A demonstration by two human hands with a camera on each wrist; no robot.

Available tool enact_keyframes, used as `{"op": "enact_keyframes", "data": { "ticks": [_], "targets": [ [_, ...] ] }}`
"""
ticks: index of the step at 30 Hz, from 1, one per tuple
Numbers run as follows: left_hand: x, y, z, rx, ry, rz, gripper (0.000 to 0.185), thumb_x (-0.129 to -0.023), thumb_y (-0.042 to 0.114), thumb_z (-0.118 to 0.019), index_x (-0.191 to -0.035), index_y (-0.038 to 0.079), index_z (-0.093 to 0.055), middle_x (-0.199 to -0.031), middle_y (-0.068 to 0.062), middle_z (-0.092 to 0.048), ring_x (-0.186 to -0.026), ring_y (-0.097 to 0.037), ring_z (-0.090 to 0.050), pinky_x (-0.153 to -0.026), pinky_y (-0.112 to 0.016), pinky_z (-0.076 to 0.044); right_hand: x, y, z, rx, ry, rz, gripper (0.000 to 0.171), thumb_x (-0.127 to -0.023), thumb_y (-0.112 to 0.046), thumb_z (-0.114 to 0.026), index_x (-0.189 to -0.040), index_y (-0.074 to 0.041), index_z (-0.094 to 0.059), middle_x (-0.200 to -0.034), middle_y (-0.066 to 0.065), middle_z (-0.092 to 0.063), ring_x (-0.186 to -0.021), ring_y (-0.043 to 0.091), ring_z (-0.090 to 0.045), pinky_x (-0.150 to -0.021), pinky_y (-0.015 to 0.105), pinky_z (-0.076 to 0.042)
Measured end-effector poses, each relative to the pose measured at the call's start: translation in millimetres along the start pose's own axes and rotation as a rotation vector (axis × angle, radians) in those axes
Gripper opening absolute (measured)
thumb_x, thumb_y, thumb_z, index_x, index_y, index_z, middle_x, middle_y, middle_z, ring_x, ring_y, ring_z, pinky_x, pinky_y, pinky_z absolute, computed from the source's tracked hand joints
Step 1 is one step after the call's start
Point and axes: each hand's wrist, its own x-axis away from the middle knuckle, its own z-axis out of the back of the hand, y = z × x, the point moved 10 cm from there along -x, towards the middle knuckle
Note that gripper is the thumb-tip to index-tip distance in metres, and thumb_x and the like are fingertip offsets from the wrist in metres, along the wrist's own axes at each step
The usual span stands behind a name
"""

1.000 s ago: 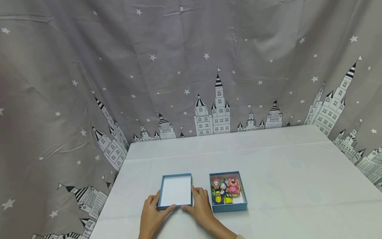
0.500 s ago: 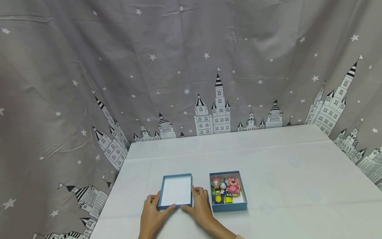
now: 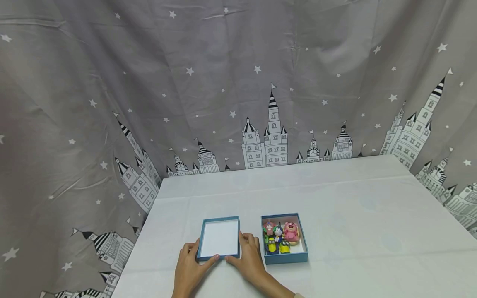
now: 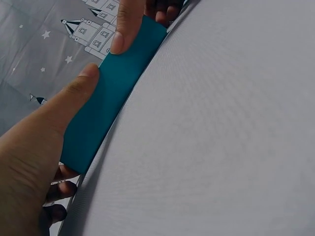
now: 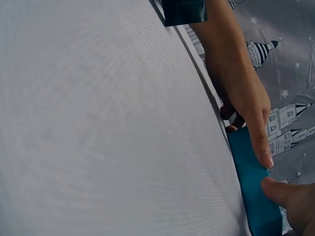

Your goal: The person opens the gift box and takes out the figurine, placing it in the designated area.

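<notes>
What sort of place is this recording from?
Probably an indoor tabletop recording spot: a white-covered table, a gray castle-print curtain behind it, and a blue box of toy figures.

A shallow square blue box (image 3: 218, 237) lies flat and open side up on a white surface (image 3: 346, 223), left of a blue box of toy figures (image 3: 286, 259). Its thin blue walls frame a plain white inside. The left hand (image 3: 188, 267) grips its near left corner and the right hand (image 3: 250, 260) its near right corner, both thumbs against the near wall, with the outer face showing smooth.
</notes>
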Motion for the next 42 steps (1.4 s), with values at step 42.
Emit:
{"op": "enact_keyframes", "data": {
  "ticks": [42],
  "targets": [
    [10.6, 172.1, -45.6, 0.458, -0.147, -0.351, 0.095, -0.077, 0.048, -0.069, -0.145, 0.002, -0.022, -0.145, -0.019, -0.026, -0.13, -0.037, -0.031, -0.1, -0.052, -0.035, 26.8, 42.3, 166.6, -0.195, 0.117, 0.015, 0.105, -0.071, -0.035, -0.08, -0.147, -0.005, -0.014, -0.149, 0.021, -0.016, -0.133, 0.045, -0.017, -0.099, 0.067, -0.022]
  ]
}}
